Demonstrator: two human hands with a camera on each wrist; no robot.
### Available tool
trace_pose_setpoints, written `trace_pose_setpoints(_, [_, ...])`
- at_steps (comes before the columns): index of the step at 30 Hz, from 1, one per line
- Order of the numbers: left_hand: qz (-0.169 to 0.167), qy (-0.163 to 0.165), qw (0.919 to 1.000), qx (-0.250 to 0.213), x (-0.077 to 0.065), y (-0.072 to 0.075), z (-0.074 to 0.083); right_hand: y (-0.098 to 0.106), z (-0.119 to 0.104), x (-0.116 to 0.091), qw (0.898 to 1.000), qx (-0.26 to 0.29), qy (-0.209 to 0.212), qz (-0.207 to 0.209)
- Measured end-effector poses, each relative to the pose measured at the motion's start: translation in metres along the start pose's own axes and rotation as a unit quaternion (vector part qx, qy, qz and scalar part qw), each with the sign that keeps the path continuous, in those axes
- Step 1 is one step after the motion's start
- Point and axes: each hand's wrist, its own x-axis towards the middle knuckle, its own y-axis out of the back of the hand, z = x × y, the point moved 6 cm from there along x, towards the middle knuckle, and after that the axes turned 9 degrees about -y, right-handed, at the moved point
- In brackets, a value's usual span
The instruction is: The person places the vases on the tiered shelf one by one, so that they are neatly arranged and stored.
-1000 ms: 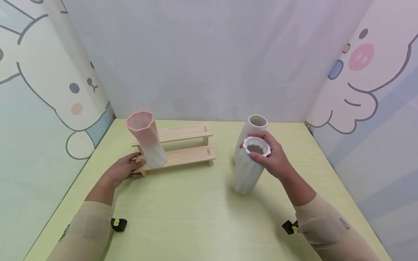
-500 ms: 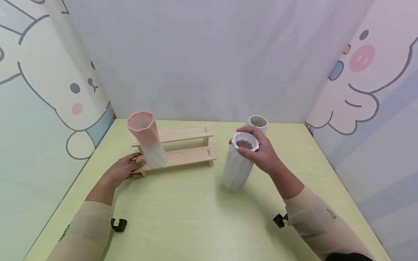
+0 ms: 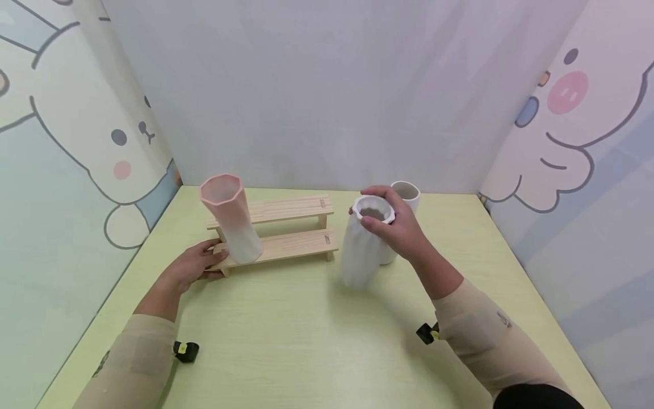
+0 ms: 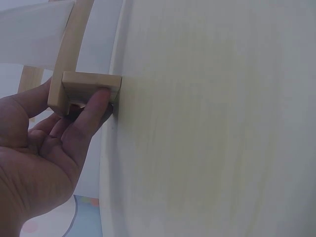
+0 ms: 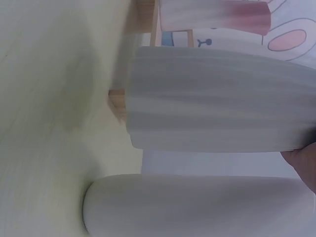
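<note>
My right hand (image 3: 401,227) grips a white ribbed vase (image 3: 360,250) round its scalloped rim, thumb at the near side. In the right wrist view the ribbed vase (image 5: 217,101) hangs with its base clear of the table. At the left end of a two-step wooden rack (image 3: 291,246), my left hand (image 3: 193,266) holds the lower step. The left wrist view shows that hand (image 4: 54,143) with its fingers around the board end and leg (image 4: 91,84). A pink-and-white vase (image 3: 237,227) stands on the lower step, close to the left hand.
A smooth white vase (image 3: 407,193) stands on the table behind the right hand, partly hidden by it and the ribbed vase. The pale yellow-green table (image 3: 286,341) meets a grey backdrop (image 3: 327,102) at the back, with cartoon-printed panels (image 3: 557,142) at both sides.
My right hand has carried the ribbed vase left and slightly away from me, toward the rack, uncovering the smooth vase's lower part. The left hand, rack and pink-and-white vase stay where they were.
</note>
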Motion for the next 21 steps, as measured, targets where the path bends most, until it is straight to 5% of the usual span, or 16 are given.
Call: trace_pose_setpoints(21, [-0.004, -0.003, 1.0, -0.001, 0.0, -0.002, 0.004, -0.002, -0.006, 0.037, 0.999, -0.017, -0.016, 0.025])
